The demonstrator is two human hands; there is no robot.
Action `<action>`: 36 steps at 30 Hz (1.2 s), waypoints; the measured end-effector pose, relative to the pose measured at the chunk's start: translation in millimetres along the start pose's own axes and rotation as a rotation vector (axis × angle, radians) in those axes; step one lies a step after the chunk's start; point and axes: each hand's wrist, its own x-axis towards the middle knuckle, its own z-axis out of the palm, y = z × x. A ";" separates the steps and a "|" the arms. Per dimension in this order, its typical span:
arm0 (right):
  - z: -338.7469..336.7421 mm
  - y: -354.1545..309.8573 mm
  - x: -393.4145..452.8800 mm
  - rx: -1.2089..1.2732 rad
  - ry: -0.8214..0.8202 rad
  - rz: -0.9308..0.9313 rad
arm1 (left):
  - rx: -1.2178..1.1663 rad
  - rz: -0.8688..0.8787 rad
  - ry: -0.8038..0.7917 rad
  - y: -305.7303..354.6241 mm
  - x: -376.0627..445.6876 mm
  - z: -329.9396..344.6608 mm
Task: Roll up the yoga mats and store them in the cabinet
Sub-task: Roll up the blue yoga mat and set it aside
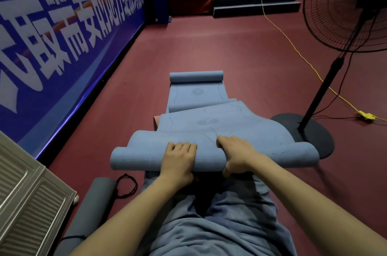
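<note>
Yoga mat (209, 128), blue, lies on the dark red floor (219, 50) in front of the person, and its near end is already wound into a thick roll (142, 160) that lies crosswise. Both hands sit on this roll: the left hand (178, 161) and the right hand (236, 155) each have a grip clamped on it, fingers curled over the top and thumbs below. The unrolled part runs away from the person, a little crooked, and its right edge bulges toward the base of a standing fan (305, 134). A second blue mat (196, 90) lies further away, partly under the first one, with its far end curled. A dark rolled mat (92, 199) with a black cord rests on the floor at the left, beside a grey ribbed panel (27, 188), which is maybe the cabinet.

I think the main risk is a crooked roll. The loose part is not in line with the roll, so the layers may shift sideways and make a cone that fits badly in storage. The right edge may also drag against the fan base and fold. Both hands are near the middle, so the ends of the roll may loosen.
</note>
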 end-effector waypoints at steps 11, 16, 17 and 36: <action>-6.4 -3.4 19.7 -0.094 0.004 0.001 | -0.055 0.022 -0.407 -20.9 55.2 -39.4; 19.7 0.7 3.1 -0.132 0.268 -0.079 | -0.049 0.032 -0.426 -17.7 54.9 -43.1; 21.5 -0.3 -2.4 -0.126 0.296 -0.068 | -0.035 0.043 -0.407 -15.6 51.2 -44.0; 72.8 -46.2 -104.2 -0.015 0.530 -0.068 | -0.073 0.043 -0.460 19.5 -43.6 -68.2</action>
